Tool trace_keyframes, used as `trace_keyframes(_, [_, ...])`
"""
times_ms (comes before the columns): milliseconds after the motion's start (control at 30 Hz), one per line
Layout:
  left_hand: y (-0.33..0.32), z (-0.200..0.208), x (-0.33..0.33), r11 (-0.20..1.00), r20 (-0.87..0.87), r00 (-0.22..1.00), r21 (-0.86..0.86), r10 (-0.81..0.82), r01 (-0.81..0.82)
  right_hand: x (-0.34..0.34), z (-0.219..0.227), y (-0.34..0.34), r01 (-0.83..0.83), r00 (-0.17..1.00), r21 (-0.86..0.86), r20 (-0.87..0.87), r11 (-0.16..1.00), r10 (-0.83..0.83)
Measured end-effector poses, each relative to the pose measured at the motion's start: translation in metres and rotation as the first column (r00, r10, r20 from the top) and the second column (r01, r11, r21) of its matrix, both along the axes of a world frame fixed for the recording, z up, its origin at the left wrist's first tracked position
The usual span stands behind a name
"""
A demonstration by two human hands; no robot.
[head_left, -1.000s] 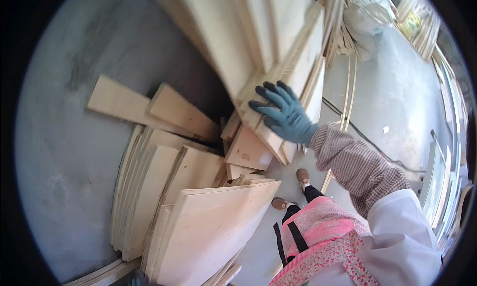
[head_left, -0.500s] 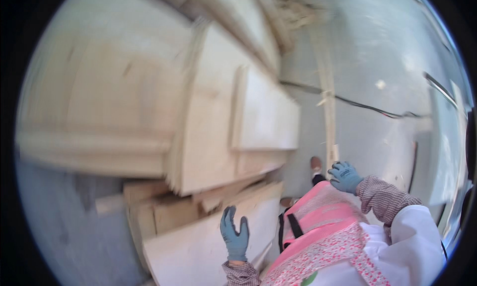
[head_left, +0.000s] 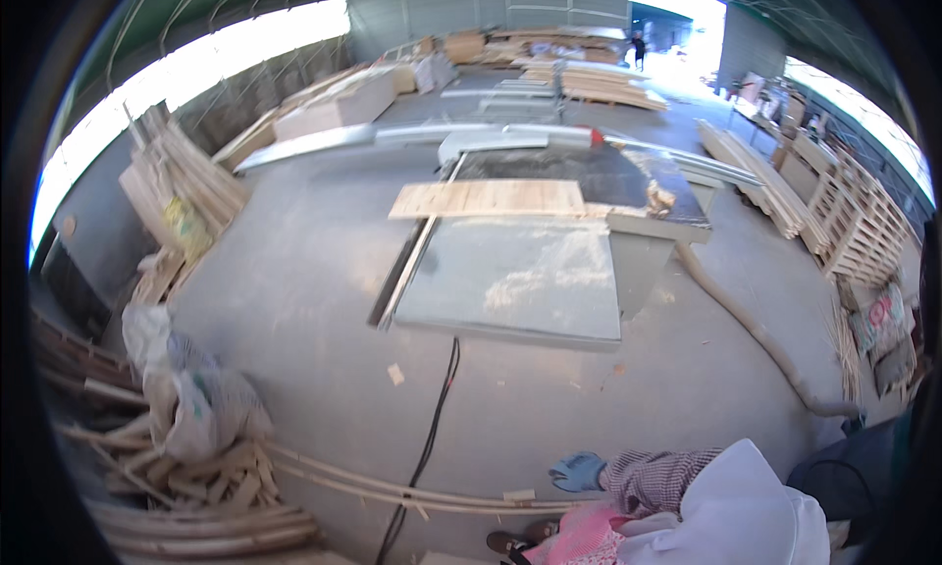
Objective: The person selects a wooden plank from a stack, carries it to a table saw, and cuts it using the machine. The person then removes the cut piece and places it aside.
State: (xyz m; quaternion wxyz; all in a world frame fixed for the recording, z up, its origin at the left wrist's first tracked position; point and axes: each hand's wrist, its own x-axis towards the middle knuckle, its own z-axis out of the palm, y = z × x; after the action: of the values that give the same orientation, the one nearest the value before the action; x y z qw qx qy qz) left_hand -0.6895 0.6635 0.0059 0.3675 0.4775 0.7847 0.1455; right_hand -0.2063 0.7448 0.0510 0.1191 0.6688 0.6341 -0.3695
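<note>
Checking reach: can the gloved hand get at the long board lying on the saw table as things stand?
Probably not. The gloved hand hangs low by the body, empty, while the board lies far across open floor on the saw table. Nothing blocks the way.

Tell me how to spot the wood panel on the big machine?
Find the big grey saw table in the middle of the concrete floor. Across its far end lies the pale wood panel, flat and wide. Unlike the stacked piles behind, it lies alone on the machine.

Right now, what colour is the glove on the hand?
Blue glove, on the one hand in the head view.
</note>
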Motion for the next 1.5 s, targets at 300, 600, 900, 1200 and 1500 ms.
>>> trace_keyframes(300, [0.169,0.042,-0.022,0.94,0.058,0.938,0.044,-0.341,0.339,-0.017,-0.017,0.005,0.156,0.986,-0.014,0.061,0.988,-0.155])
trace_keyframes(600, [0.215,0.073,-0.044,0.912,0.044,0.911,0.043,-0.41,0.408,-0.066,-0.022,0.053,0.15,0.984,0.084,-0.111,0.985,-0.14])
trace_keyframes(900, [0.24,0.101,-0.032,0.872,0.027,0.872,0.042,-0.488,0.487,0.006,-0.077,-0.042,0.36,0.933,-0.167,0.048,0.918,-0.357])
trace_keyframes(1200, [0.242,0.133,-0.029,0.87,0.007,0.87,0.026,-0.493,0.493,0.019,-0.064,-0.065,0.446,0.895,-0.16,0.069,0.881,-0.44])
trace_keyframes(1500, [0.238,0.141,-0.032,0.86,-0.007,0.861,0.035,-0.509,0.509,-0.009,-0.074,-0.05,0.418,0.905,-0.042,-0.072,0.908,-0.42])
